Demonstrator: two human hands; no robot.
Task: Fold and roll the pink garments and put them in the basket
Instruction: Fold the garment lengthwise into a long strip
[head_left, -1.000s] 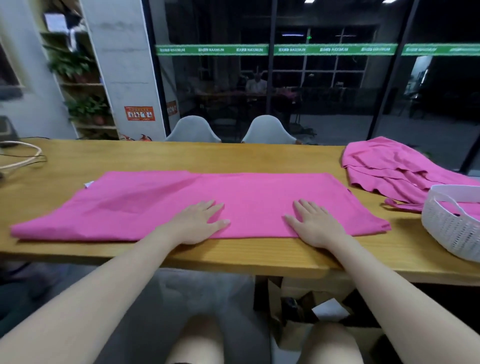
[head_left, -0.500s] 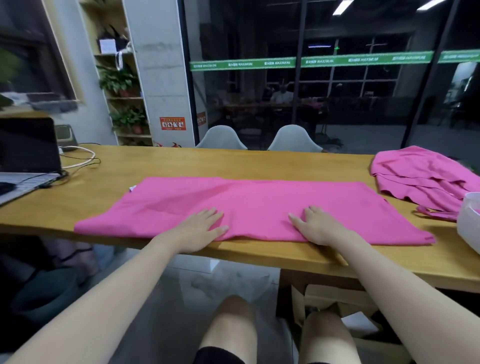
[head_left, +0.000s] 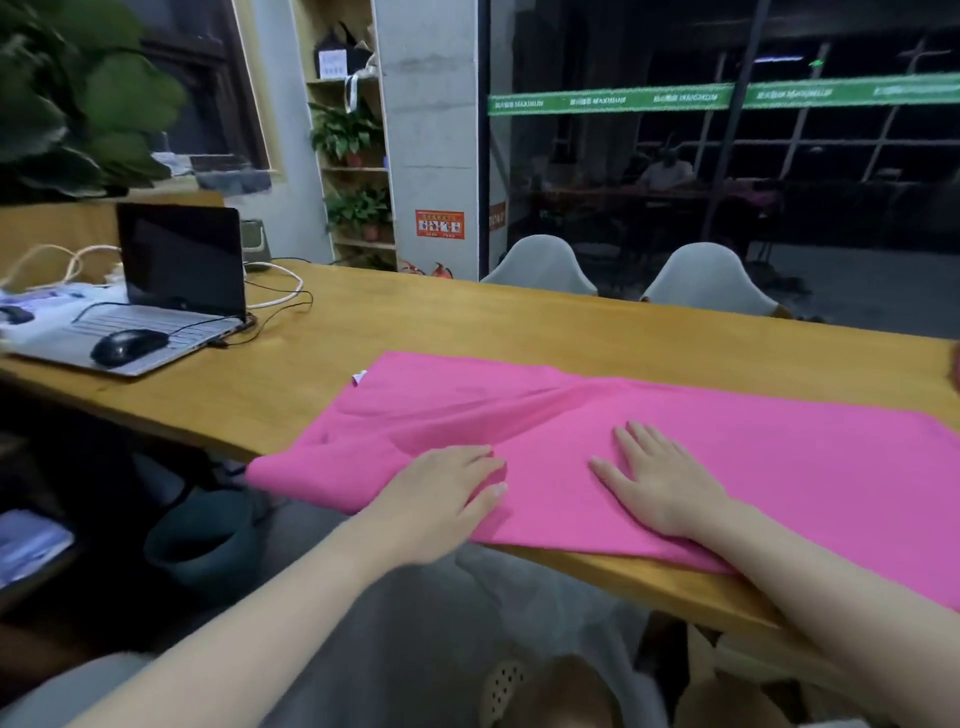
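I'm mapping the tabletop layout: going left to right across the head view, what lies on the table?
mouse → laptop → white tag → left hand → right hand, both hands flat on the pink garment.

An office: a long wooden table (head_left: 426, 332) carries an open laptop (head_left: 156, 291), mouse (head_left: 127, 345) and cables; shell chairs (head_left: 540, 265) face it, glass partitions (head_left: 727, 171) behind, potted plants (head_left: 345, 130) on shelves.

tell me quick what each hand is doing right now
Left hand: open, flat on the pink garment.
Right hand: open, fingers spread, flat on it too.
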